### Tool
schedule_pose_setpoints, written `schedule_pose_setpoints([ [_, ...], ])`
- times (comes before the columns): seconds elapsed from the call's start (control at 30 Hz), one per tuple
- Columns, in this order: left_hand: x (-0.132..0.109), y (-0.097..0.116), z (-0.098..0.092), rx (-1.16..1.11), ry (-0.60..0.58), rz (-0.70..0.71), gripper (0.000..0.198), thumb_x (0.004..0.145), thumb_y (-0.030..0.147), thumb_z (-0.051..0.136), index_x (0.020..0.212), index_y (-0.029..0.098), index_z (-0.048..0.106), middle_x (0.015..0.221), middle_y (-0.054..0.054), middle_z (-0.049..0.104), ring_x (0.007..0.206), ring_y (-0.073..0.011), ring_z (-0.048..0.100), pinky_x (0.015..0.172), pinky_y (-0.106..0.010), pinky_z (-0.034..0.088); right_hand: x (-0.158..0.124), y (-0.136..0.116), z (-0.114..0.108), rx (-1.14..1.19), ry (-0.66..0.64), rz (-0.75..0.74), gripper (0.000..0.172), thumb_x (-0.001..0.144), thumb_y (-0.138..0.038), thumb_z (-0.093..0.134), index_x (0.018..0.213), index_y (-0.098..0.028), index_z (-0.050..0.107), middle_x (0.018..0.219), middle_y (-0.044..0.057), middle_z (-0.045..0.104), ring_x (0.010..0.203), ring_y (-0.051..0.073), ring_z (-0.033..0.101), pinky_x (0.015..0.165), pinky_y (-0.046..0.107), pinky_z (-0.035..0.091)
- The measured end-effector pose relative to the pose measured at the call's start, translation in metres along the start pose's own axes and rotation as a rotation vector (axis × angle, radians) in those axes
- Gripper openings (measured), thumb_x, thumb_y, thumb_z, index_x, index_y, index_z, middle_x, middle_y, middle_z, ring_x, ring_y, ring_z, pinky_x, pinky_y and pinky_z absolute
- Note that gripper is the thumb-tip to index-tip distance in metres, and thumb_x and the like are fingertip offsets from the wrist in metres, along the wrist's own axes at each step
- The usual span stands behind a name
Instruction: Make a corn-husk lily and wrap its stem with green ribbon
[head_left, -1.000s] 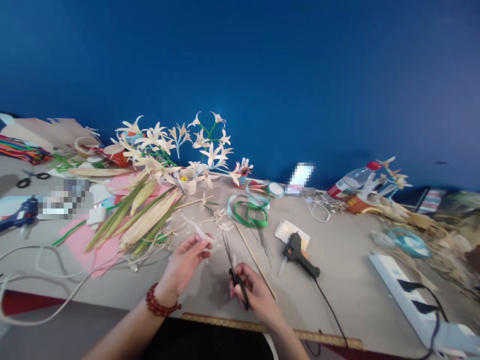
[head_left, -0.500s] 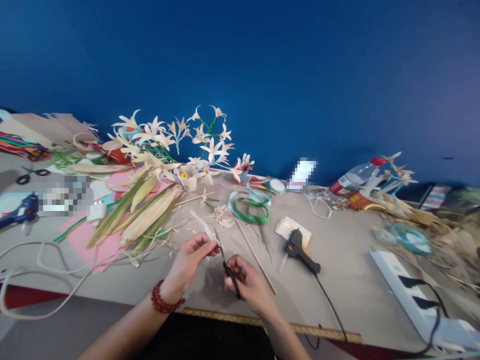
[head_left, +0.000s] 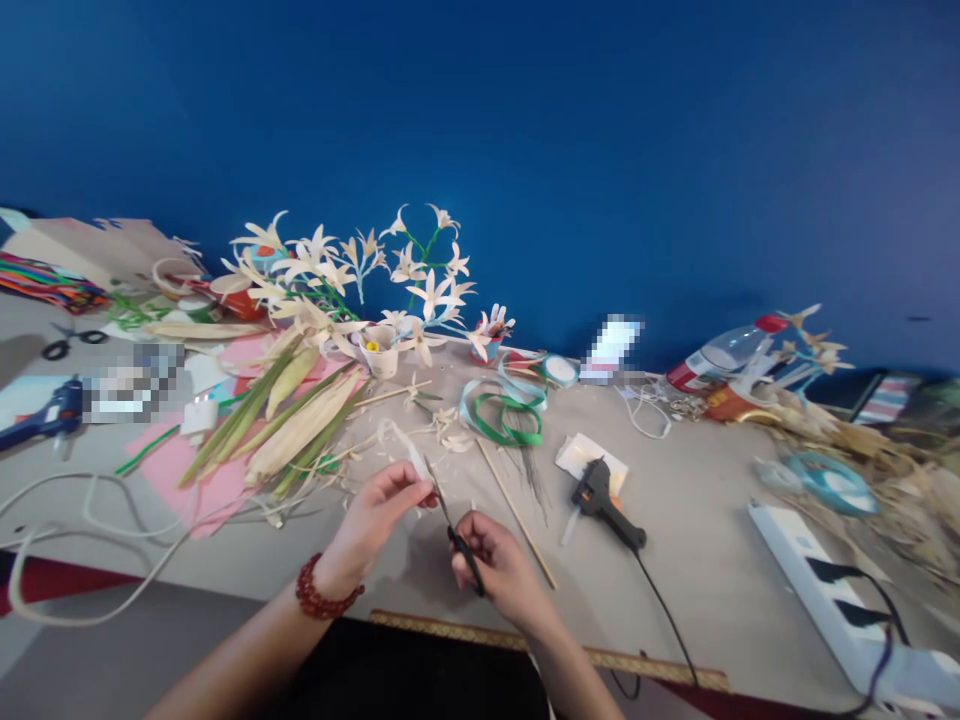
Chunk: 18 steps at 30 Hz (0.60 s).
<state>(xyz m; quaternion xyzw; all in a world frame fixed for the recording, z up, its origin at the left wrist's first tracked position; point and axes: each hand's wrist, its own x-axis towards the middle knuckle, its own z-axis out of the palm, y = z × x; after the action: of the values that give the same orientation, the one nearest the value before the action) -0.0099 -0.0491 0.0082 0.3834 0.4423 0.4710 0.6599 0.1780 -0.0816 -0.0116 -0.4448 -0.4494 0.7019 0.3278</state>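
Between the fingertips of my left hand (head_left: 394,500) is a thin whitish strip of husk (head_left: 407,450), its free end pointing up and away. My right hand (head_left: 491,560) is closed round the black handles of a pair of scissors (head_left: 466,560). The scissor blades point up and left, right beside the strip and my left fingertips; whether they touch the strip I cannot tell. Small pale scraps (head_left: 452,432) lie on the table just beyond my hands. A thin wooden stick (head_left: 517,515) lies to the right of the scissors.
Green stalks and corn husks (head_left: 300,430) lie on pink paper to the left. Behind stand husk flowers (head_left: 315,260) in a cup. Ribbon rolls (head_left: 510,415) lie mid-table. On the right are a black glue gun (head_left: 607,505) with its cord and a white power strip (head_left: 810,585).
The whole view has shifted slightly, with the table things appearing a little farther right. Both hands keep nearly the same pose, with the scissors and the strip still held.
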Motion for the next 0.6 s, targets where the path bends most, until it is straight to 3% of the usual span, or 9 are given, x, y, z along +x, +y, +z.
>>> schedule_pose_setpoints([
  [0.6, -0.004, 0.016, -0.003, 0.140, -0.074, 0.050, 0.015, 0.084, 0.030, 0.065, 0.077, 0.017, 0.066, 0.075, -0.003, 0.068, 0.075, -0.0169, 0.061, 0.078, -0.027, 0.045, -0.002, 0.001, -0.006, -0.024, -0.067, 0.011, 0.047, 0.069, -0.057, 0.076, 0.072, -0.020, 0.047, 0.052, -0.007, 0.054, 0.045, 0.007, 0.044, 0.048, 0.021, 0.030],
])
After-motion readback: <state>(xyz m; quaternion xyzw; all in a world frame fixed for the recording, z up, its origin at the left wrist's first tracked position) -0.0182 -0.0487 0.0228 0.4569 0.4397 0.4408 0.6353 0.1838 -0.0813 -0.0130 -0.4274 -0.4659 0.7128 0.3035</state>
